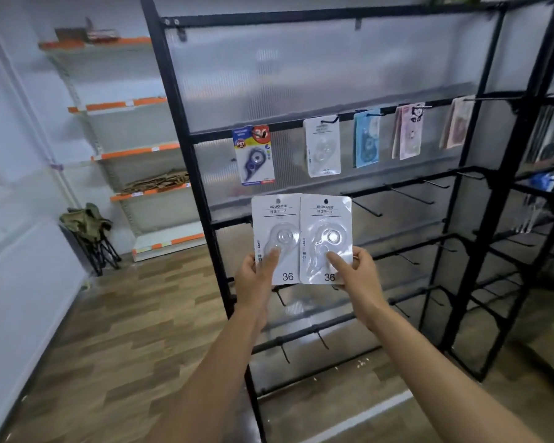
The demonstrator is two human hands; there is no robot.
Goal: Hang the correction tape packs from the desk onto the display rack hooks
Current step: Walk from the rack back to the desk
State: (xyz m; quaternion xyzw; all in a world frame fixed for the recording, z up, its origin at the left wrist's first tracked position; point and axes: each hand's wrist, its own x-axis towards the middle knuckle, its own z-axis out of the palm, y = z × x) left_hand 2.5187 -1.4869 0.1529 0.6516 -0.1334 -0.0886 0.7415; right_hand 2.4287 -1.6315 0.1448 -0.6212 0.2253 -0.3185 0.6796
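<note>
Two white correction tape packs are held up side by side in front of the black display rack (317, 135), their inner edges overlapping slightly, each upright with a "36" printed at the bottom. The left pack (277, 231) is pinched at its lower left corner by the left hand (258, 276), thumb pressed on the front of the clear blister and the other fingers behind. The right pack (326, 231) is pinched at its lower right corner by the right hand (355, 271), thumb on the front as well.

Both packs sit below the rack's filled rail. On that rail, directly above the held packs, hangs a blue-and-yellow pack (255, 155); to its right hang a white pack (322, 148) of the same kind, then a light blue pack (367, 139), a pink pack (410, 131) and another pinkish pack (456, 123) farthest right. Bare hooks (410, 195) jut from the lower rails to the right of the held packs.

Left of the rack stand pale wall shelves (131, 151) with orange edge strips, and a folded camp chair (90, 235) on the wooden floor (141, 314).
</note>
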